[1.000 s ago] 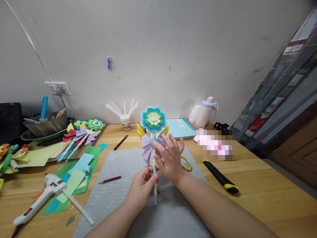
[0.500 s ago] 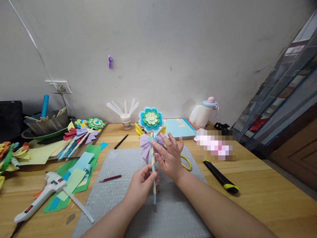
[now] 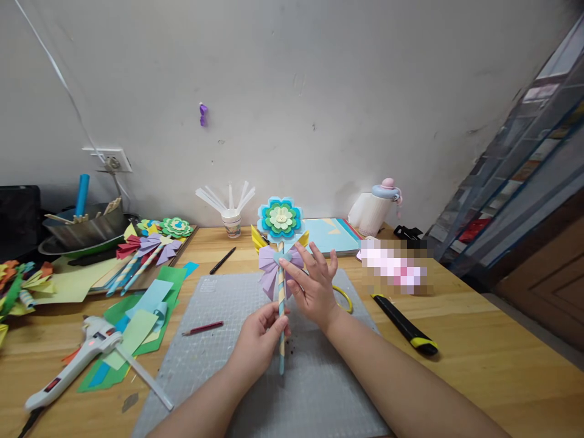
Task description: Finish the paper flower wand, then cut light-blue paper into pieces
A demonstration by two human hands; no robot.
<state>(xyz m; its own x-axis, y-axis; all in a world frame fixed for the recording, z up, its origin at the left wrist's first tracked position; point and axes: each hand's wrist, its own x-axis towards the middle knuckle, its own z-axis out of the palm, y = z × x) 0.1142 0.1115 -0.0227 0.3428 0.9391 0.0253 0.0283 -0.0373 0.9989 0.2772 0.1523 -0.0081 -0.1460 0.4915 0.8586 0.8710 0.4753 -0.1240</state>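
Note:
Upright above the grey cutting mat point(image 3: 201, 365) stands a paper flower wand point(image 3: 281, 292) with a blue-and-yellow striped stick. Its head is a layered blue, green and cream flower point(image 3: 280, 218), with yellow folded paper wings below and a lilac pleated paper bow point(image 3: 269, 267) under those. My left hand point(image 3: 260, 337) pinches the stick in its lower half. My right hand point(image 3: 314, 283) has its fingers spread, and a fingertip touches the small blue heart point(image 3: 281, 257) at the bow's centre; part of the bow is hidden behind it.
A white hot glue gun point(image 3: 82, 359) lies left, beside green and blue paper scraps point(image 3: 141, 334). Finished paper wands point(image 3: 146, 255) rest at back left. A pencil point(image 3: 203, 328), yellow tape ring point(image 3: 343, 298), black-and-yellow cutter point(image 3: 406, 325) and paper cup point(image 3: 232, 224) surround the mat.
The flower head has shifted slightly right and the stick's lower end slightly left, so the wand's tilt has changed a little. Both hands keep nearly the same positions.

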